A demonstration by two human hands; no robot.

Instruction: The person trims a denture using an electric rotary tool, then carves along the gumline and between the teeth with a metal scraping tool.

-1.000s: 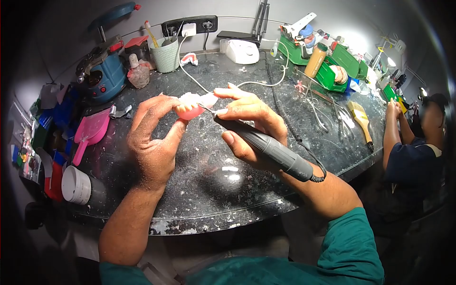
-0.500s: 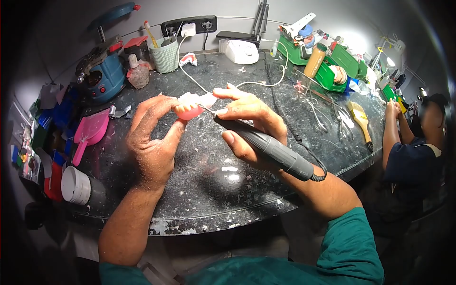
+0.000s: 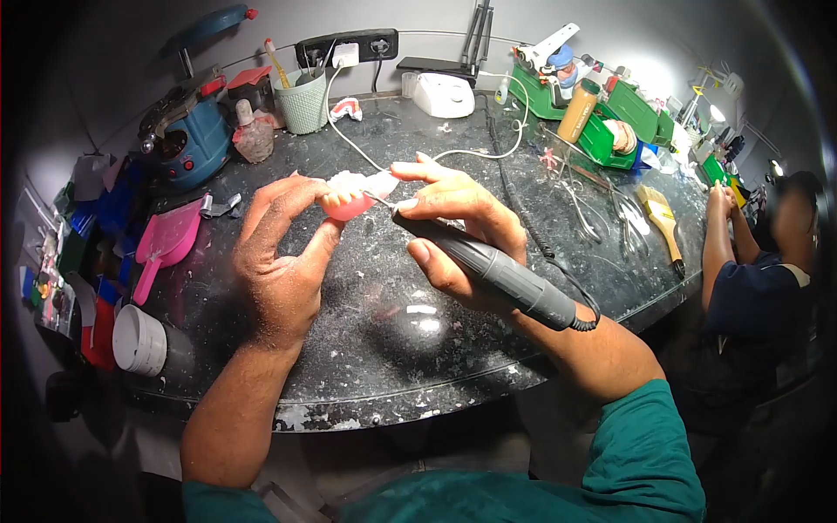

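Between the thumb and fingers of my left hand (image 3: pixel 283 253) is a denture (image 3: pixel 347 207) with a pink base and pale teeth, held above the dark worktop. Fine dust coats that hand. My right hand (image 3: pixel 466 218) grips a black rotary handpiece (image 3: pixel 497 275) like a pen, its thin metal bit pointing at the denture's right side. The bit's tip looks to be at the denture; whether it touches, I cannot tell. A whitish piece shows between the denture and my right fingertips. From the handpiece's rear end runs a coiled black cord (image 3: pixel 558 261).
On the dusty black worktop (image 3: pixel 384 366) stand a blue machine (image 3: pixel 187 144), a cup of tools (image 3: pixel 303 103) and a white control box (image 3: pixel 440 94). A pink dustpan (image 3: pixel 170 234) and white tub (image 3: pixel 139 342) lie left. Pliers (image 3: pixel 629 218), a brush (image 3: pixel 663 222) and green bins (image 3: pixel 602 144) are right, near another person (image 3: pixel 754 279).
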